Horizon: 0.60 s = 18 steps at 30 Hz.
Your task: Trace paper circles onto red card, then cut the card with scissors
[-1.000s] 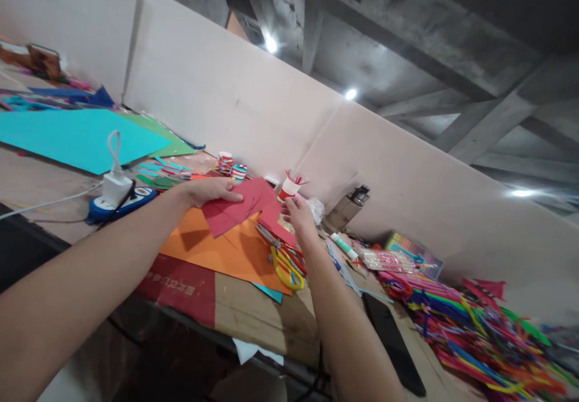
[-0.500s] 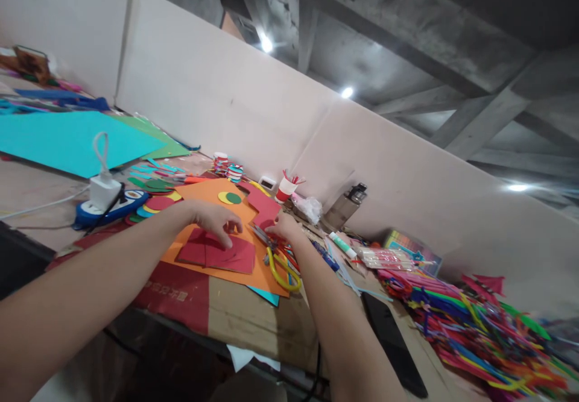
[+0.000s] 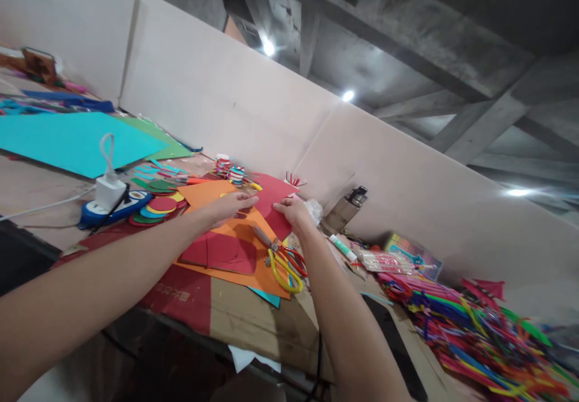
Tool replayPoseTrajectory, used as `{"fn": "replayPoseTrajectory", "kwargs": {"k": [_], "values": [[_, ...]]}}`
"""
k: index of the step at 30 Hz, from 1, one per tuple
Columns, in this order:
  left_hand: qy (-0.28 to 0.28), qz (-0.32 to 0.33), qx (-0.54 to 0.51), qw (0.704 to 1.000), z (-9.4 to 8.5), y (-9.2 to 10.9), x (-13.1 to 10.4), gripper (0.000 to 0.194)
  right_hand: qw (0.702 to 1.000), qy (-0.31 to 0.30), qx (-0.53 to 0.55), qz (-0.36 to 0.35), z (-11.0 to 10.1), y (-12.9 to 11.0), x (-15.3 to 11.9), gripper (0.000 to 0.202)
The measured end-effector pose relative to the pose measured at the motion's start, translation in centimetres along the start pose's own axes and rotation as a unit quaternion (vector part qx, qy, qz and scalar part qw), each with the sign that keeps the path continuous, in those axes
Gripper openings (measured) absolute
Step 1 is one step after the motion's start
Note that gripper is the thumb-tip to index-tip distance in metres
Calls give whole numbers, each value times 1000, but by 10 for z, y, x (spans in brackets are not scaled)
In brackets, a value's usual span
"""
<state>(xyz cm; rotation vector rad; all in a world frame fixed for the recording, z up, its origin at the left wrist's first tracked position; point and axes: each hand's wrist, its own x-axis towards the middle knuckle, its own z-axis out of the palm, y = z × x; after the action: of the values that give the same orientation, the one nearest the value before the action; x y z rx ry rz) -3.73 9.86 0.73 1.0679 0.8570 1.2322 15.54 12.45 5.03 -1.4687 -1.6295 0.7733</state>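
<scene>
A red paper sheet (image 3: 271, 192) is raised at a tilt above the table, its right edge pinched between the thumb and fingers of my right hand (image 3: 292, 211). My left hand (image 3: 236, 205) is at the sheet's left side with fingers stretched toward it; I cannot tell whether they touch. Under my hands lies orange paper (image 3: 266, 269), partly covered by a dark red paper piece (image 3: 230, 253). Yellow-handled scissors (image 3: 286, 272) and red-handled pliers (image 3: 294, 257) rest by my right wrist.
Coloured paper discs (image 3: 156, 209) and a blue power strip (image 3: 131, 203) are on the left. A glue stick (image 3: 342, 248), a black phone (image 3: 393, 342) and a heap of pipe cleaners (image 3: 479, 342) are on the right. A bottle (image 3: 344, 209) stands by the wall.
My right hand has taken hold of the red sheet and lifted it off the table. My left hand has moved forward and right, from above the dark red piece toward the sheet.
</scene>
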Motion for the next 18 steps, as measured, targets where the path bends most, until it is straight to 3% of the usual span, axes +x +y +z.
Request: {"fn": "replayPoseTrajectory", "kwargs": {"k": [2,5,8,9,12,14,18], "values": [[-21,-21,-105,994,4,-1,0,23,1000,-18,1,1,17,-6,-9,14],[11,-5,-177,984,4,-2,2,18,999,-32,-15,-16,32,-13,-25,7],[55,14,-207,977,-5,-1,7,16,997,-19,-60,-43,20,-15,-47,9],[61,20,-210,976,-8,0,8,15,989,-4,-130,-67,10,-13,-57,13],[71,40,-227,971,-15,6,11,16,946,-47,-308,-90,-20,-4,-88,23],[64,54,-237,968,-16,10,11,17,902,-95,-412,-90,-34,6,-108,31],[43,77,-256,963,-15,16,7,19,854,-177,-486,-61,-38,23,-126,51]]}}
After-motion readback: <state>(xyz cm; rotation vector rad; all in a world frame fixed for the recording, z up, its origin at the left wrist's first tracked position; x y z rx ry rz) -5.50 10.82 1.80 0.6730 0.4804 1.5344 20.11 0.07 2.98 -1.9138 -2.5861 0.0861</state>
